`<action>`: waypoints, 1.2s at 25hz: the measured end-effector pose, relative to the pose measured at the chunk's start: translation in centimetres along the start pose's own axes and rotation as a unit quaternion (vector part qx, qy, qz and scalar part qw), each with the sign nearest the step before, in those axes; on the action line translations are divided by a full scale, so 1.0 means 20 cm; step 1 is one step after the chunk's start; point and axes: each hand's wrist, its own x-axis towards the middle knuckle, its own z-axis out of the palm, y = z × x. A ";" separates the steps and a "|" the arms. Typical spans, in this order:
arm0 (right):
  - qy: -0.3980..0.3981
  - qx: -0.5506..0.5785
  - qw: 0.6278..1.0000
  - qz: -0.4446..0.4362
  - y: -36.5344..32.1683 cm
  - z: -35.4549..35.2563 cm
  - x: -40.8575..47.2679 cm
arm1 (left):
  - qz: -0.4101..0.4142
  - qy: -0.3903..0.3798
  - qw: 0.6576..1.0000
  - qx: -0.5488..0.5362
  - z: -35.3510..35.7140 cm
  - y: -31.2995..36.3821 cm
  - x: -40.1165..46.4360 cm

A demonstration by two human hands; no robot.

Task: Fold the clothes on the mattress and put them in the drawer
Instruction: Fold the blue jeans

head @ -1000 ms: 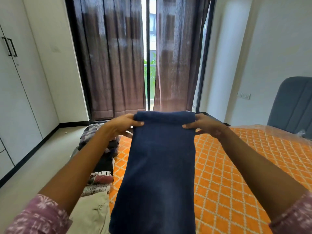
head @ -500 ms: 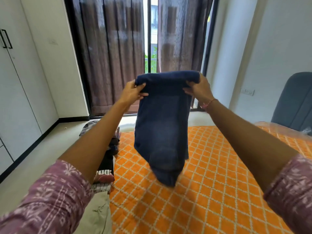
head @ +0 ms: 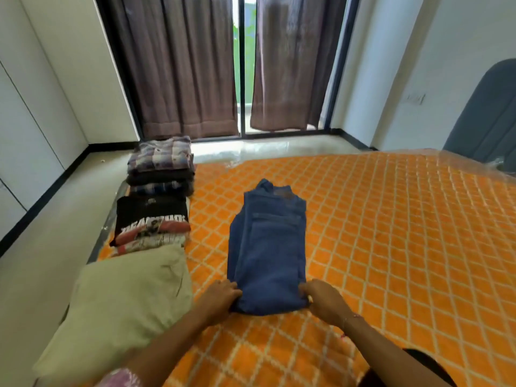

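Folding step under way: blue jeans (head: 268, 247) lie flat mid-mattress (head: 391, 219), towards its left edge. Left hand (head: 219, 298) and right hand (head: 321, 300) each pinch a near corner, fingers curled. Next, I'd judge: lift that end over towards the waistband.

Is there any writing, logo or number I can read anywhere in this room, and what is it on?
Black T-shirt in the folded pile: large white block letters, upside down and blurred, not readable.
Same shirt, small white mark near its far edge: too small to read.
Folded jeans, back patch: no readable text.
Wall switch plate: nothing legible.
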 end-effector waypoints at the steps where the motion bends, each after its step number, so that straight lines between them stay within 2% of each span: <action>1: -0.052 -0.013 0.999 0.005 0.00 0.08 -0.05 | 0.005 -0.009 1.000 0.020 0.06 0.07 -0.04; 3: -0.130 -0.022 0.991 0.008 0.00 0.15 -0.13 | 0.039 -0.049 0.996 0.059 0.10 0.22 -0.13; 5: -0.236 0.005 0.972 -0.001 0.02 0.17 -0.18 | 0.031 -0.161 0.985 0.051 0.09 0.32 -0.19; 7: -0.396 0.061 0.916 0.018 0.00 0.12 -0.19 | 0.038 -0.298 0.954 -0.019 0.04 0.32 -0.20; 8: -0.439 0.099 0.892 0.047 0.00 0.09 -0.18 | 0.028 -0.328 0.940 -0.092 0.01 0.31 -0.19; 9: -0.422 0.141 0.892 0.078 0.01 0.07 -0.14 | 0.002 -0.306 0.934 -0.187 0.00 0.27 -0.15; 10: -0.350 0.189 0.910 0.118 0.02 0.06 -0.07 | -0.041 -0.224 0.934 -0.276 -0.02 0.24 -0.09; 12: -0.092 0.242 0.946 0.197 0.05 0.05 0.08 | -0.149 -0.002 0.925 -0.349 -0.02 0.21 0.09; 13: 0.019 0.243 0.946 0.215 0.06 0.05 0.15 | -0.195 0.058 0.903 -0.379 -0.03 0.22 0.18; 14: 0.081 0.249 0.938 0.226 0.06 0.05 0.21 | -0.231 0.075 0.876 -0.416 -0.03 0.24 0.26; 16: 0.099 0.344 0.898 0.257 0.08 0.10 0.35 | -0.297 0.090 0.829 -0.465 -0.01 0.29 0.40; 18: 0.104 0.421 0.858 0.276 0.11 0.13 0.44 | -0.391 0.122 0.798 -0.441 0.01 0.31 0.49; 20: 0.117 0.480 0.824 0.277 0.13 0.13 0.49 | -0.468 0.112 0.772 -0.417 0.02 0.30 0.55; 21: 0.122 0.504 0.811 0.269 0.12 0.13 0.50 | -0.478 0.103 0.756 -0.435 0.03 0.29 0.57; 24: 0.132 0.593 0.769 0.201 0.08 0.04 0.54 | -0.389 0.171 0.714 -0.557 -0.03 0.21 0.58; 26: 0.158 0.619 0.749 0.172 0.06 -0.05 0.66 | -0.345 0.255 0.696 -0.576 -0.10 0.07 0.63; 28: 0.198 0.586 0.764 0.185 0.07 -0.09 0.84 | -0.350 0.289 0.700 -0.550 -0.17 -0.06 0.72; 30: 0.176 0.494 0.824 0.214 0.03 -0.09 0.98 | -0.407 0.241 0.704 -0.529 -0.17 -0.18 0.83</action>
